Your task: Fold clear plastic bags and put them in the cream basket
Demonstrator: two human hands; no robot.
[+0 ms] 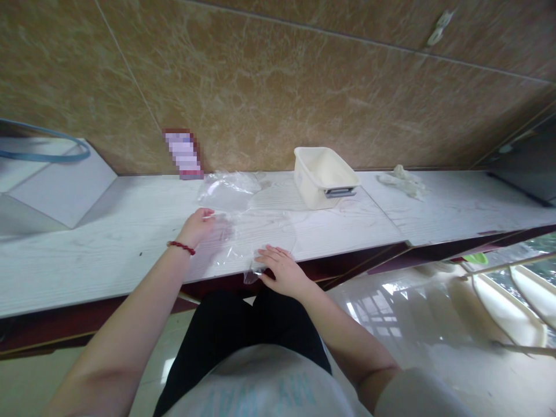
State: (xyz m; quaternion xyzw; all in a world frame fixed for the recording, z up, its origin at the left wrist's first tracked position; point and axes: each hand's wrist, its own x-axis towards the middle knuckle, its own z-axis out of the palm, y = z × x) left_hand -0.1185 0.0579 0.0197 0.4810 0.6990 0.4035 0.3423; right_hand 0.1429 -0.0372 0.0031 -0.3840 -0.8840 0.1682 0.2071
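Observation:
A thin clear plastic bag (237, 234) lies spread on the white wood-grain counter between my two hands, its near corner crumpled over the front edge. My left hand (198, 227), with a red bead bracelet on the wrist, has its fingers curled at the bag's left side. Its fingertips are partly hidden. At the front edge, my right hand (282, 271) has some of the film between thumb and fingers; the fingers rest on the bag. Just behind is more clear plastic film (230, 190), wrinkled and flat against the wall side.
A cream plastic bin (313, 188) with a grey handle stands behind to the right. Further right lies a crumpled whitish cloth-like piece (403, 180). A white box (56, 191) with a blue strap is at left. A blurred-out card (185, 153) leans on the wall.

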